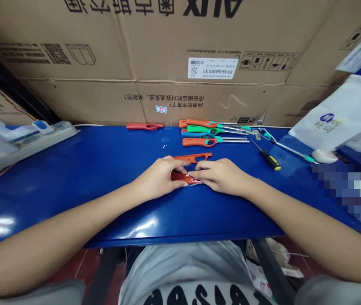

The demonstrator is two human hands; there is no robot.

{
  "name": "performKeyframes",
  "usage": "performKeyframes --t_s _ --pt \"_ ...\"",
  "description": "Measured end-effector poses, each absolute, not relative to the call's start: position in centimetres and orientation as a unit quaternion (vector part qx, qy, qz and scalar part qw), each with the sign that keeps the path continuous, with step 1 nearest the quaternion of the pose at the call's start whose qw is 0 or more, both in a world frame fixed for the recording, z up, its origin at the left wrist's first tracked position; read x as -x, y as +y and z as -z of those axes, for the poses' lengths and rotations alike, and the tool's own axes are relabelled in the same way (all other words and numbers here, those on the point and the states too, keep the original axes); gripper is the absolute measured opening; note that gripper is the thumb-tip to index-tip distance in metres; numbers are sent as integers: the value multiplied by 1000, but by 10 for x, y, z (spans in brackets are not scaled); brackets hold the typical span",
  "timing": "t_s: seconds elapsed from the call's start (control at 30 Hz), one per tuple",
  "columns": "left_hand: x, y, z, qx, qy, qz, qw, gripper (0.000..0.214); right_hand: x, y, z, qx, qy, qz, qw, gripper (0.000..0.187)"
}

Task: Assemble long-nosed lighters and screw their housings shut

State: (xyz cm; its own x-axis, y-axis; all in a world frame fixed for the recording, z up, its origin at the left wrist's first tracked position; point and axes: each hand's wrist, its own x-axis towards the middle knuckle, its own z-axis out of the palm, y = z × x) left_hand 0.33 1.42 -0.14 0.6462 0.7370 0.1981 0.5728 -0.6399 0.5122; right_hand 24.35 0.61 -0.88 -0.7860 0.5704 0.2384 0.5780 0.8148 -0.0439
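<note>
On the blue table, my left hand [156, 180] is closed around the left end of an orange lighter shell half [178, 177], its thumb on the near edge. Thin pale wire and a small white part show inside the shell's hollow. My right hand [220, 176] is closed at the shell's right end, its fingertips pressed together over the inside; what they pinch is hidden. Just beyond both hands lies another orange shell half [196, 158] with a trigger-loop opening, partly covered by my left fingers.
Behind are several long-necked lighters, including a green one [199, 129]. A red lighter body [144, 126] lies left of them; a yellow-black screwdriver [271, 160] lies right. A large cardboard box [104, 93] walls the back. A white bag [342, 110] stands right, a power strip [56, 131] left.
</note>
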Motion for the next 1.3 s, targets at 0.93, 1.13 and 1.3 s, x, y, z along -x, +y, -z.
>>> performKeyframes --t_s 0.93,1.13,1.3 --pt "-6 -6 1 -947 292 -125 41 28 -262 9 -17 346 -890 -252 157 10" --pt "-2 -13 -5 -949 299 -97 40 26 -259 2 -22 316 -895 -297 106 6" --pt "-3 -17 -11 -949 295 -100 55 26 -262 1 -26 307 -898 -301 94 12"
